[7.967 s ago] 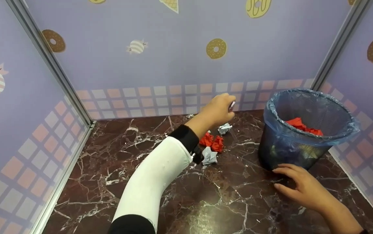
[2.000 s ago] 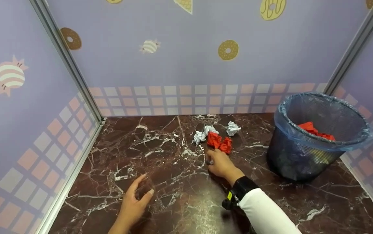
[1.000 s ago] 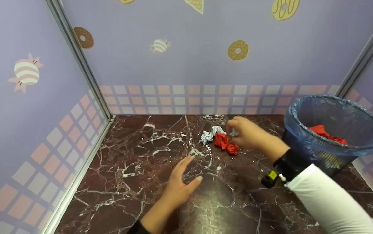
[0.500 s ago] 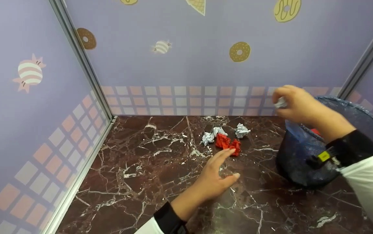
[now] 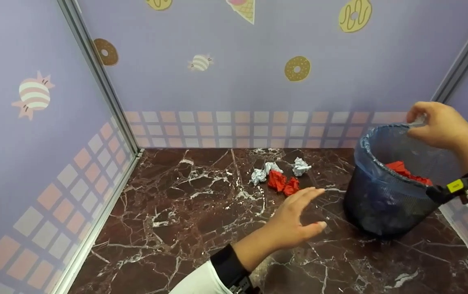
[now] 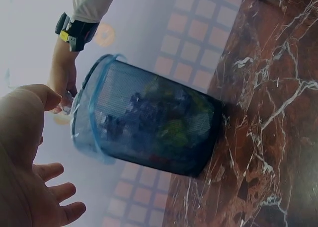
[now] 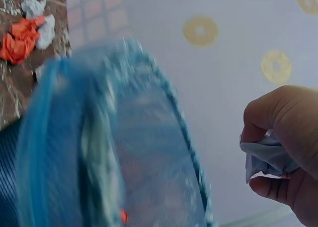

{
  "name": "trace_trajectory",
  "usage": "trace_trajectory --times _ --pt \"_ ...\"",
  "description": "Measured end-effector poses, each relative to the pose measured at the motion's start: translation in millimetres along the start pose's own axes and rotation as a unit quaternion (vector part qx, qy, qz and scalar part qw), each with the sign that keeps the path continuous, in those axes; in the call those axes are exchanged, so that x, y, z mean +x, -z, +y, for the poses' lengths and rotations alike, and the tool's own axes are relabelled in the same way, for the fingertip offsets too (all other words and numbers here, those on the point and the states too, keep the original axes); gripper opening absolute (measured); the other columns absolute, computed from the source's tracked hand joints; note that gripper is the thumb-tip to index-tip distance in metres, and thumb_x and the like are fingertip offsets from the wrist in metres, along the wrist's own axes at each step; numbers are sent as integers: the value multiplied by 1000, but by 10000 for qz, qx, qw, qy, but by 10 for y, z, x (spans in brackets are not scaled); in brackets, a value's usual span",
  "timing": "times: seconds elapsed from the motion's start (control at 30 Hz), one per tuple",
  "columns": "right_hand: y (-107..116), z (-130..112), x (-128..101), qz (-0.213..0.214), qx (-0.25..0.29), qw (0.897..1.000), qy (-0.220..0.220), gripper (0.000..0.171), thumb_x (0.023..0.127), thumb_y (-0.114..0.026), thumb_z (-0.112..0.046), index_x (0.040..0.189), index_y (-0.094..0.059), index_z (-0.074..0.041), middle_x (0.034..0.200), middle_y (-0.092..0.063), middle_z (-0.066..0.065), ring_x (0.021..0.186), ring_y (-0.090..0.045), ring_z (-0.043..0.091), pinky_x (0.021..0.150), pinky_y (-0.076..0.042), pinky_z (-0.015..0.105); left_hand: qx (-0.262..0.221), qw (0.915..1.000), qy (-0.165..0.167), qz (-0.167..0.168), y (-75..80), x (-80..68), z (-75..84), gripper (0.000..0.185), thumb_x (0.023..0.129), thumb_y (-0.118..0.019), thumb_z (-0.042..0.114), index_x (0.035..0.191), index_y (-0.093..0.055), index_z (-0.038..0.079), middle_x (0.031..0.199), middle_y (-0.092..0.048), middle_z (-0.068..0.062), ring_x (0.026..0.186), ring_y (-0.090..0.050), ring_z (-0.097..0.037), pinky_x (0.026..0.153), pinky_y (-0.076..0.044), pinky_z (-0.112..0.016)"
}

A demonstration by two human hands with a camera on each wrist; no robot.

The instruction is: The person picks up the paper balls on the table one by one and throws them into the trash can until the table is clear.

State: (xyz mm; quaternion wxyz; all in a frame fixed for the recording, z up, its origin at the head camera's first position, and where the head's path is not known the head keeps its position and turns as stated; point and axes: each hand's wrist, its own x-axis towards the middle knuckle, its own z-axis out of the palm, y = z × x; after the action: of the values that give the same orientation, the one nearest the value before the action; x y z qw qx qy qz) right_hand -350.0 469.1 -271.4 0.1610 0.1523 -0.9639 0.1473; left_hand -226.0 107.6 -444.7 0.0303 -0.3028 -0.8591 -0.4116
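My right hand (image 5: 442, 124) pinches a crumpled white paper ball (image 7: 268, 157) between thumb and fingers, above the rim of the waste bin (image 5: 389, 208). The mesh bin has a blue plastic liner (image 5: 364, 149) folded over its edge, and red crumpled paper (image 5: 399, 167) shows inside. My left hand (image 5: 291, 222) hovers over the table left of the bin, fingers spread and holding nothing. Just beyond its fingers lie two red paper balls (image 5: 277, 180), with white paper balls (image 5: 300, 166) behind and beside them.
The dark marble table (image 5: 185, 228) carries small white scraps. A lilac back wall (image 5: 234, 73) and side walls (image 5: 13, 143) with printed sweets enclose it. The bin stands near the right-hand wall.
The right hand has picked up a white paper ball from near the red ones and carried it right, over the bin. My left hand has moved right, toward the bin.
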Motion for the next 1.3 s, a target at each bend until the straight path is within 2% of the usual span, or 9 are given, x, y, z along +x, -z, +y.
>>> trace_trajectory --times 0.23,0.37,0.6,0.8,0.9,1.03,1.17,1.2,1.3 --pt "-59 398 -170 -174 -105 9978 -625 22 76 -68 -9 93 -56 -2 93 -55 24 66 -45 28 54 -33 35 357 9985 -86 -417 -167 27 101 75 88 -63 51 149 -19 50 157 -19 18 142 -30 -15 105 -38 -56" --pt "-126 536 -256 -248 -81 9963 -816 24 77 -68 -10 95 -55 -1 96 -54 27 64 -46 27 52 -34 34 538 9966 -327 -535 -240 18 110 75 88 -63 51 150 -20 49 157 -23 14 141 -31 -15 106 -38 -54" --pt "-173 566 -283 -246 5 9959 -869 28 77 -72 -11 98 -57 -2 100 -56 29 76 -52 35 55 -36 34 555 9961 -411 -551 -281 7 68 75 88 -62 51 150 -21 48 157 -25 12 141 -31 -14 108 -36 -53" --pt "-195 535 -277 -328 39 9967 -740 34 76 -73 -10 104 -58 0 100 -55 28 76 -51 33 58 -37 36 418 9974 -332 -491 -279 -5 26 74 88 -63 50 149 -22 48 157 -24 15 141 -30 -14 109 -34 -54" --pt "-217 538 -279 -485 111 9958 -765 39 77 -71 -10 111 -57 2 112 -51 32 87 -50 42 65 -42 49 370 9977 -286 -485 -259 -10 7 74 88 -63 50 150 -22 48 157 -24 16 142 -30 -15 109 -33 -56" --pt "-251 540 -277 -796 264 9935 -769 49 80 -72 -13 122 -53 4 127 -44 36 104 -45 52 78 -41 64 363 9980 -245 -446 -219 -27 -45 75 88 -63 50 150 -21 47 157 -23 16 141 -30 -15 108 -34 -56" --pt "-255 515 -257 -1021 324 9914 -753 58 83 -73 -22 129 -50 3 133 -39 38 114 -40 57 86 -38 70 375 9985 -175 -364 -170 -75 -113 76 87 -64 50 150 -21 47 156 -23 17 141 -31 -14 107 -35 -56" --pt "-250 504 -250 -1071 345 9908 -756 60 84 -73 -24 131 -48 4 136 -36 39 116 -37 59 88 -34 73 373 9986 -175 -331 -158 -90 -136 76 87 -64 50 150 -22 47 156 -24 17 141 -32 -15 108 -35 -56" --pt "-240 449 -216 -989 377 9914 -776 64 85 -72 -31 134 -47 3 136 -36 38 116 -38 58 88 -34 73 347 9990 -159 -229 -118 -151 -221 76 87 -64 49 151 -23 45 156 -25 15 141 -32 -16 108 -34 -57"
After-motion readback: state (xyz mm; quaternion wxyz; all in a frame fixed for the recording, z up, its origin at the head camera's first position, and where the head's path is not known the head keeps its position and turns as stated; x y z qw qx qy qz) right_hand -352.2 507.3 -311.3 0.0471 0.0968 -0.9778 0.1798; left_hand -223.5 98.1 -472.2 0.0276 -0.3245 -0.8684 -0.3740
